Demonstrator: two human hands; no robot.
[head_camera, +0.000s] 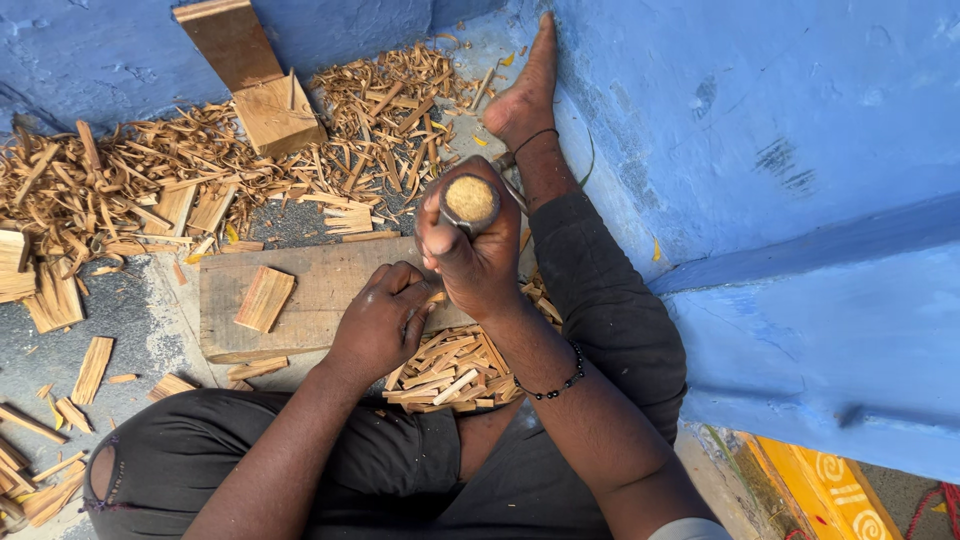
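A round-handled tool is gripped upright in the right hand, at twelve o'clock above the wooden block. A small wood piece, mostly hidden, is pinched by the left hand; fingers are best kept clear.

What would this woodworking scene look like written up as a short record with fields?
Setting: floor beside blue-painted walls
Posture: person seated, one bare foot stretched toward the corner
Right hand: gripped around a round tool handle, seen end-on
Left hand: pressed down at the edge of a flat wooden plank
On the plank: one small wood slab
Below the hands: pile of thin split sticks
Beyond the plank: heap of wood chips and a wooden block
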